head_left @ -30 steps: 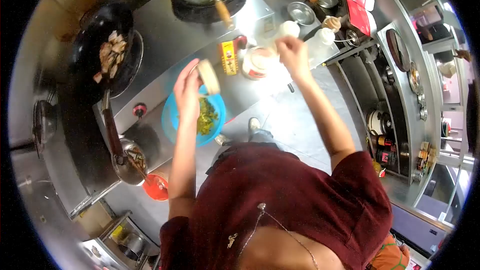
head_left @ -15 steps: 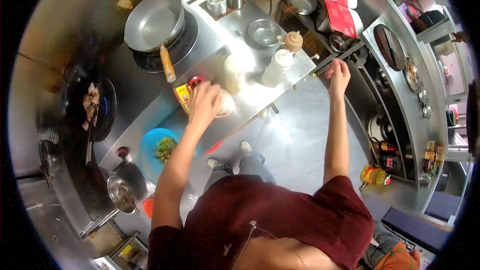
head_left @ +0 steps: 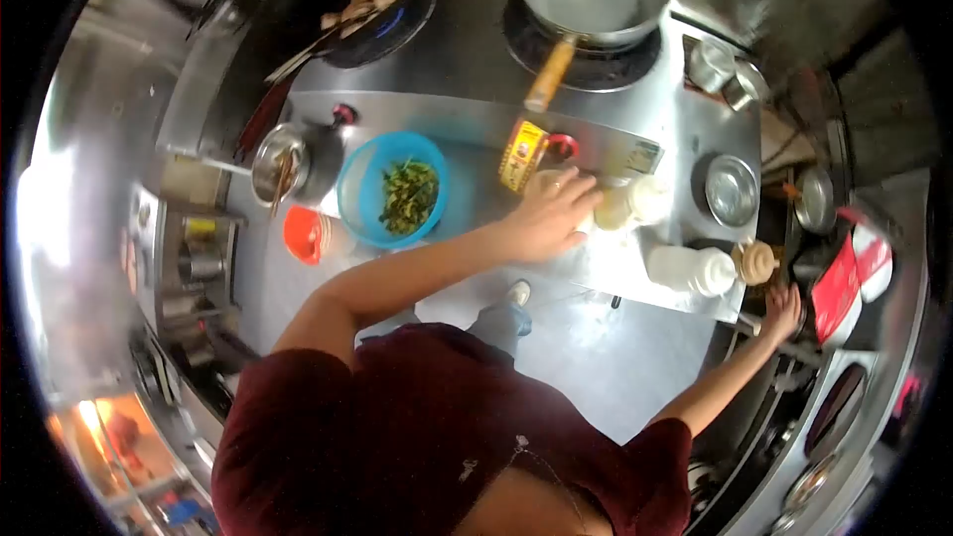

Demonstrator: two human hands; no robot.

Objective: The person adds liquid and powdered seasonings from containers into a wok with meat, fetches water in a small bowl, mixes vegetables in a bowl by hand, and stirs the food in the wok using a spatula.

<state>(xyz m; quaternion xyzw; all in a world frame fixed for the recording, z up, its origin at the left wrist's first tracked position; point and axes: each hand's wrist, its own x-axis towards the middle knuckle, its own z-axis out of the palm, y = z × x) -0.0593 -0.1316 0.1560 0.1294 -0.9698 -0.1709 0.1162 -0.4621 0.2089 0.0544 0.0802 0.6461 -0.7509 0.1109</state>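
pale jar (head_left: 588,222) mostly hidden under left hand (head_left: 548,216)

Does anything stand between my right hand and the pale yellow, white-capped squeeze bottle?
Yes. A whitish plastic squeeze bottle is roughly midway between your right hand and the pale yellow bottle; a tan squeeze bottle sits slightly off that line, nearer the hand.

The bowl (head_left: 359,171) is blue, the box (head_left: 523,155) yellow and red, the squeeze bottle (head_left: 756,263) tan, the shirt (head_left: 427,407) maroon.

A hand could pass across the counter (head_left: 480,201) between bowl (head_left: 360,186) and box (head_left: 523,155), though the left forearm (head_left: 427,266) crosses in front, and bottles (head_left: 683,269) stand between left hand (head_left: 553,215) and right hand (head_left: 783,312).
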